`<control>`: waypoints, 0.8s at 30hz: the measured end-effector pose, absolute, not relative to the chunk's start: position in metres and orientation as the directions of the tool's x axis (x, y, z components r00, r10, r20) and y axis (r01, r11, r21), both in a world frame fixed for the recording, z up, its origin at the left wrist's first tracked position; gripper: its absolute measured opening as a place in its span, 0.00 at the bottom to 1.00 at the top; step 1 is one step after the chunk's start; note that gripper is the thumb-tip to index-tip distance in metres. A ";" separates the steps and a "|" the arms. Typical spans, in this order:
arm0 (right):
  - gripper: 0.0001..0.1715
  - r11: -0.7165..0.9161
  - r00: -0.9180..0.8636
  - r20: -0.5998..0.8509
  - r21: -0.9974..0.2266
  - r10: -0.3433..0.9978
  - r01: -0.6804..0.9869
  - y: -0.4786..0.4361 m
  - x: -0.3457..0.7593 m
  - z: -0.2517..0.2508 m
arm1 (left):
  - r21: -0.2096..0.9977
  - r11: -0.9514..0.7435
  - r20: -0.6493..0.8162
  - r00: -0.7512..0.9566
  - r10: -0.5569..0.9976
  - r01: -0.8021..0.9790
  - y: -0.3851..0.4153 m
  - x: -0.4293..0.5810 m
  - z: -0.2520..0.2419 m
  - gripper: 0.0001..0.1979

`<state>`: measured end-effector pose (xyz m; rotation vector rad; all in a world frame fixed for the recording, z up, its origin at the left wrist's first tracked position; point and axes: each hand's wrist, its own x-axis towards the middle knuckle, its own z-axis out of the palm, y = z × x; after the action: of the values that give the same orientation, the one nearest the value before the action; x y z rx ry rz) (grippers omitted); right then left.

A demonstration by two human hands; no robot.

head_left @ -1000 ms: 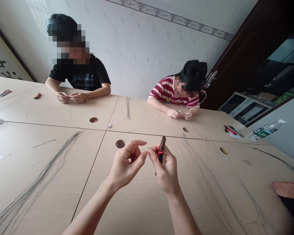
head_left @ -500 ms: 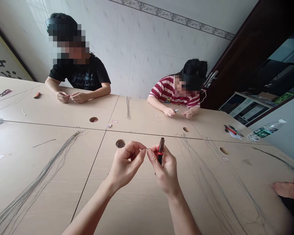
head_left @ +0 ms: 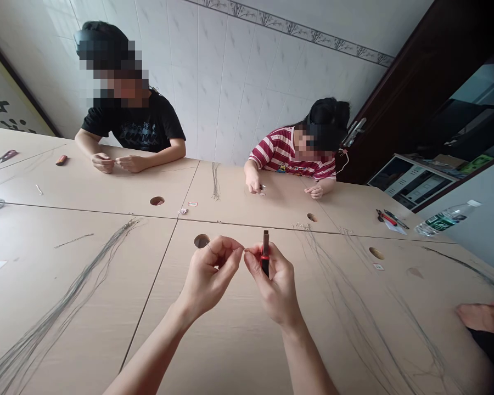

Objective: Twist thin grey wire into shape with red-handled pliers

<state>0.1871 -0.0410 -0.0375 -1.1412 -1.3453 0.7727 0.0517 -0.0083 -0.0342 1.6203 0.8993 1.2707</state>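
Note:
My left hand (head_left: 211, 274) and my right hand (head_left: 273, 280) are raised together above the light wooden table (head_left: 230, 340). Between the thumb and forefinger of each hand runs a short thin wire (head_left: 243, 250), pinched at both ends. The right hand also grips small pliers (head_left: 265, 251) with red and black handles, jaws pointing up. My left fingers are curled, with the pinch close to the right thumb.
Long bundles of thin wire lie on the table at the left (head_left: 57, 307) and the right (head_left: 354, 307). Two people sit across the table, working with small parts. A water bottle (head_left: 447, 219), red cutters (head_left: 387, 218) and round cable holes (head_left: 201, 240) are on the table. Another person's hand (head_left: 480, 315) rests at the right edge.
My hands have drawn slightly closer together and the pliers have turned more upright. The person in the striped shirt has moved one hand to the left on the table.

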 end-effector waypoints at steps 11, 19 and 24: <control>0.09 0.338 0.152 0.380 -0.910 0.913 0.240 -0.040 0.189 -0.035 | 0.953 -0.303 0.293 0.240 0.925 0.005 -0.008 0.051 -0.034 0.10; 0.09 0.335 0.153 0.380 -0.907 0.912 0.257 -0.040 0.190 -0.035 | 0.957 -0.289 0.281 0.242 0.929 -0.004 -0.008 0.052 -0.034 0.10; 0.08 0.347 0.138 0.392 -0.900 0.910 0.265 -0.039 0.190 -0.035 | 0.969 -0.237 0.248 0.276 0.929 -0.072 -0.007 0.052 -0.031 0.12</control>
<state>0.1897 -0.0395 -0.0352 -1.1648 -1.3911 0.6665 0.0515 -0.0075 -0.0313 1.4797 0.8389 1.1816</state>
